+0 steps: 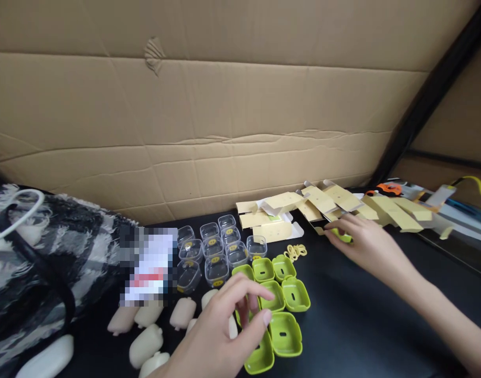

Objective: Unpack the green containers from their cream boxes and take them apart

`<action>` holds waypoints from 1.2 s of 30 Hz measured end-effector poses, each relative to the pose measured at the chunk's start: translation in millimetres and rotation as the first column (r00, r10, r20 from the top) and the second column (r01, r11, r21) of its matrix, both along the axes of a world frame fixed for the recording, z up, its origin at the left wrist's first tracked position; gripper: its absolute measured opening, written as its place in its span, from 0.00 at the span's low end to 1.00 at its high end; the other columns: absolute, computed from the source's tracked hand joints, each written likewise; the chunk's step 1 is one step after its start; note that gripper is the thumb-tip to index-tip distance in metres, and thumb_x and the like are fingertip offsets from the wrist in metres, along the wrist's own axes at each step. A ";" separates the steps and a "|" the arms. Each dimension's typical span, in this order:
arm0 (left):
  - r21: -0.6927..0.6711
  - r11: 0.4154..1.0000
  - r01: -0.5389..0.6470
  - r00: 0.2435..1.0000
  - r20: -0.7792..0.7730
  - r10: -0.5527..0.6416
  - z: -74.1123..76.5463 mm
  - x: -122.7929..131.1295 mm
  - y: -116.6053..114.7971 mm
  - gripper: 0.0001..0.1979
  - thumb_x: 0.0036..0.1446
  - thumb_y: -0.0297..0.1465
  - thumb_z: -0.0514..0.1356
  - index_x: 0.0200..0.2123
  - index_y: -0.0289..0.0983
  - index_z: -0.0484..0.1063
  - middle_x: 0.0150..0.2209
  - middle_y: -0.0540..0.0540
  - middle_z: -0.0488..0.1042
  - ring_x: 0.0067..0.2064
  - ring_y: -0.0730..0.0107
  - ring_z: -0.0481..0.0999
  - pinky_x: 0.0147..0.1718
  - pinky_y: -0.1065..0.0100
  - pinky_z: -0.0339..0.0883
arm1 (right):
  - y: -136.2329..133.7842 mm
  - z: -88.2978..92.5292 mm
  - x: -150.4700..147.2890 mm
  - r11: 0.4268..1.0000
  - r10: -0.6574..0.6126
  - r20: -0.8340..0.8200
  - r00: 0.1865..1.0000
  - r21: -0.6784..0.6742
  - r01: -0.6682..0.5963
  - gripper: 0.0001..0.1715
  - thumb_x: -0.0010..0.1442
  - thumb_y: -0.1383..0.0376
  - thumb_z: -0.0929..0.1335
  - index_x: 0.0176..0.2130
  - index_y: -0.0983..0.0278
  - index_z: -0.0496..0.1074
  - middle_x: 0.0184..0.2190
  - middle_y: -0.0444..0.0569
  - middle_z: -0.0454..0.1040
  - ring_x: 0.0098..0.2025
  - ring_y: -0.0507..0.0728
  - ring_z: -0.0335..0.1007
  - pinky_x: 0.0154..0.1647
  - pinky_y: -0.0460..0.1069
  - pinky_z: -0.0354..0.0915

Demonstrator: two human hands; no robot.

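Observation:
My left hand hovers over the near-left part of a group of lime-green square cups, its thumb and index finger apart and nothing visible between them. It partly hides several of the cups, which have a small dark slot in the bottom. To the right, my right hand is closed around a lime-green cup, mostly covered by the fingers, beside the unfolded cardboard boxes. Small pale-yellow rings lie between the cups and the boxes.
Clear plastic cups with yellow smiley stickers stand in rows left of the green cups. Pale rounded pieces lie at front left, near a fringed black-and-white cloth. A cardboard wall rises behind; an orange tool sits far right.

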State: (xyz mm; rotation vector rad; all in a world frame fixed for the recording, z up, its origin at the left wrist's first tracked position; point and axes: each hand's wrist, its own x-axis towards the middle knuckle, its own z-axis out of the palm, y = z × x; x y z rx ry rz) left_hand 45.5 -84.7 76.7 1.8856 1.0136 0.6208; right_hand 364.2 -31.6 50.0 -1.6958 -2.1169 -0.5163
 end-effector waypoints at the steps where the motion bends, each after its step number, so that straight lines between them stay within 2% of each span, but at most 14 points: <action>1: 0.003 1.000 -0.003 1.000 -0.003 0.003 0.6 -0.1 0.2 0.07 0.60 0.31 0.53 0.40 0.44 0.69 0.31 0.53 0.63 0.34 0.70 0.67 0.37 0.67 0.61 | -0.3 1.6 9.2 0.998 -0.057 0.005 0.998 0.034 0.057 0.21 0.63 0.55 0.59 0.35 0.64 0.74 0.33 0.56 0.75 0.35 0.65 0.73 0.35 0.57 0.66; 4: 0.013 1.000 0.001 1.000 -0.009 -0.001 1.4 -0.5 1.0 0.07 0.61 0.31 0.53 0.41 0.44 0.69 0.31 0.53 0.63 0.34 0.70 0.67 0.36 0.67 0.61 | -0.4 -0.6 29.4 0.975 -0.201 0.022 0.979 0.100 0.198 0.31 0.62 0.46 0.56 0.35 0.66 0.72 0.34 0.64 0.74 0.37 0.72 0.71 0.34 0.62 0.64; 6: 0.021 1.000 0.002 1.000 -0.013 -0.002 1.5 -0.8 1.4 0.07 0.61 0.32 0.53 0.41 0.43 0.69 0.31 0.53 0.64 0.33 0.70 0.67 0.36 0.67 0.61 | 0.3 -7.0 33.7 0.964 -0.250 0.029 0.968 0.103 0.246 0.33 0.61 0.42 0.55 0.32 0.65 0.71 0.31 0.63 0.74 0.36 0.73 0.71 0.33 0.62 0.63; 12: 0.031 0.999 0.009 1.000 -0.001 -0.009 5.1 -1.2 0.4 0.07 0.61 0.31 0.53 0.40 0.42 0.70 0.32 0.52 0.65 0.34 0.70 0.68 0.37 0.66 0.63 | 4.8 -21.2 23.5 0.969 -0.244 -0.022 0.970 0.029 0.245 0.23 0.58 0.44 0.59 0.29 0.60 0.64 0.22 0.54 0.73 0.30 0.69 0.72 0.31 0.59 0.63; 16: 0.011 1.000 0.015 0.999 0.043 -0.015 7.4 -1.1 -0.9 0.07 0.61 0.32 0.53 0.42 0.43 0.69 0.31 0.52 0.65 0.33 0.70 0.68 0.36 0.67 0.64 | 1.4 -15.6 18.8 0.970 -0.237 -0.128 0.963 0.029 0.243 0.18 0.54 0.47 0.63 0.29 0.58 0.60 0.24 0.53 0.73 0.28 0.68 0.72 0.27 0.57 0.63; 19: -0.055 0.998 -0.003 0.997 0.072 0.007 6.6 -1.4 -1.1 0.09 0.61 0.33 0.54 0.44 0.43 0.68 0.31 0.52 0.66 0.33 0.70 0.68 0.37 0.66 0.64 | -6.4 -7.4 17.2 0.968 -0.229 -0.237 0.944 0.047 0.246 0.17 0.54 0.48 0.65 0.31 0.58 0.60 0.26 0.52 0.73 0.27 0.65 0.72 0.23 0.55 0.63; 21: -0.107 0.994 -0.012 0.996 0.092 0.022 4.6 -1.5 -0.8 0.09 0.61 0.34 0.54 0.45 0.43 0.68 0.32 0.52 0.66 0.35 0.69 0.68 0.38 0.65 0.63 | -12.9 -1.3 13.4 0.973 -0.191 -0.304 0.934 0.067 0.220 0.17 0.55 0.48 0.64 0.32 0.57 0.59 0.29 0.52 0.73 0.28 0.63 0.73 0.25 0.55 0.66; 23: -0.189 0.982 -0.003 0.991 0.133 0.028 1.6 -0.7 -0.6 0.10 0.62 0.36 0.53 0.46 0.43 0.68 0.33 0.51 0.67 0.35 0.69 0.68 0.37 0.65 0.63 | -20.3 5.1 3.4 0.995 -0.043 -0.439 0.897 0.067 0.080 0.17 0.55 0.49 0.65 0.34 0.57 0.58 0.33 0.51 0.73 0.32 0.61 0.73 0.30 0.54 0.69; 25: -0.306 0.951 0.043 0.977 0.211 0.024 -1.6 1.5 -1.3 0.14 0.63 0.40 0.52 0.48 0.41 0.66 0.34 0.50 0.70 0.33 0.71 0.68 0.35 0.65 0.63 | -29.3 11.6 -14.9 0.982 0.172 -0.616 0.769 0.042 -0.185 0.14 0.55 0.55 0.66 0.38 0.57 0.59 0.36 0.49 0.72 0.35 0.58 0.73 0.36 0.52 0.72; 26: -0.375 0.923 0.082 0.966 0.257 0.019 -3.0 3.1 -2.1 0.17 0.63 0.43 0.52 0.50 0.41 0.64 0.35 0.49 0.71 0.32 0.72 0.69 0.35 0.65 0.64 | -34.4 14.7 -26.9 0.941 0.263 -0.695 0.669 0.032 -0.337 0.15 0.55 0.59 0.67 0.41 0.57 0.60 0.37 0.48 0.71 0.37 0.57 0.73 0.38 0.52 0.72; 28: -0.516 0.838 0.176 0.932 0.362 0.028 -5.3 6.9 -4.1 0.25 0.60 0.48 0.54 0.54 0.39 0.60 0.38 0.47 0.73 0.30 0.73 0.71 0.35 0.65 0.64 | -44.9 20.0 -54.0 0.821 0.361 -0.787 0.500 0.013 -0.571 0.21 0.54 0.67 0.66 0.48 0.55 0.60 0.40 0.47 0.70 0.42 0.56 0.72 0.43 0.51 0.71; 31: -0.670 0.668 0.324 0.862 0.500 0.084 -7.2 11.5 -6.6 0.35 0.50 0.53 0.62 0.52 0.35 0.62 0.35 0.46 0.73 0.29 0.73 0.73 0.32 0.67 0.64 | -57.5 24.0 -90.2 0.639 0.393 -0.862 0.321 0.005 -0.769 0.34 0.49 0.74 0.65 0.53 0.53 0.56 0.44 0.46 0.69 0.46 0.55 0.70 0.49 0.50 0.68; 33: -0.685 0.609 0.399 0.806 0.579 0.122 -8.2 12.7 -7.0 0.32 0.47 0.51 0.66 0.47 0.34 0.66 0.31 0.48 0.72 0.28 0.74 0.72 0.31 0.68 0.65 | -61.7 23.8 -103.8 0.559 0.381 -0.878 0.289 -0.030 -0.828 0.40 0.47 0.77 0.65 0.55 0.52 0.53 0.45 0.45 0.68 0.48 0.54 0.69 0.50 0.50 0.67; 36: -0.671 0.613 0.417 0.779 0.611 0.140 -11.1 13.0 -6.1 0.27 0.49 0.45 0.67 0.46 0.34 0.67 0.30 0.51 0.69 0.26 0.77 0.71 0.30 0.69 0.65 | -62.7 21.2 -108.6 0.531 0.422 -0.838 0.347 -0.082 -0.843 0.46 0.45 0.78 0.68 0.58 0.51 0.53 0.50 0.46 0.66 0.53 0.56 0.66 0.53 0.50 0.65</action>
